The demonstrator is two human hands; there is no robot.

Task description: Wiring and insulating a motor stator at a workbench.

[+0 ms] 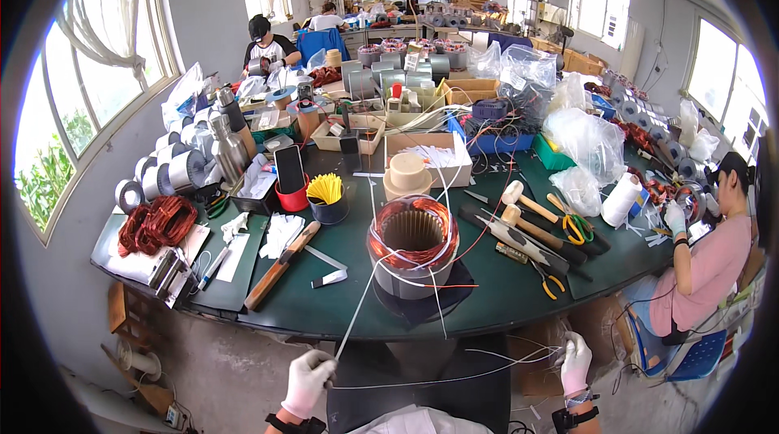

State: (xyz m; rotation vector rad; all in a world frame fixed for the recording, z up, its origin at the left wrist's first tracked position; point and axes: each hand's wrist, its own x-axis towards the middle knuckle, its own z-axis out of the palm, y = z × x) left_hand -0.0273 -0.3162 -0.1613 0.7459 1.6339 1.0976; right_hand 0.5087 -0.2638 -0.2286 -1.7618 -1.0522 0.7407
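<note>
A motor stator [403, 281] stands upright on a dark pad [454, 292] at the near middle of the table. Red-brown copper windings [385, 233] ring its top, with several white cords laid over them. My left hand [308, 383], in a white glove, pinches a white lacing cord [355, 314] that runs taut down from the stator. From there the cord stretches across above my lap to my right hand [576, 363], also gloved, whose closed fingers hold its looped far end. Both hands are off the table, below its front edge.
A wooden-handled tool [283, 265] lies left of the stator. Mallets [535, 205], yellow-handled scissors [577, 228] and pliers [548, 280] lie to the right. Behind are a carton [402, 142] and a cup of yellow strips [329, 211]. A co-worker [702, 247] sits at right.
</note>
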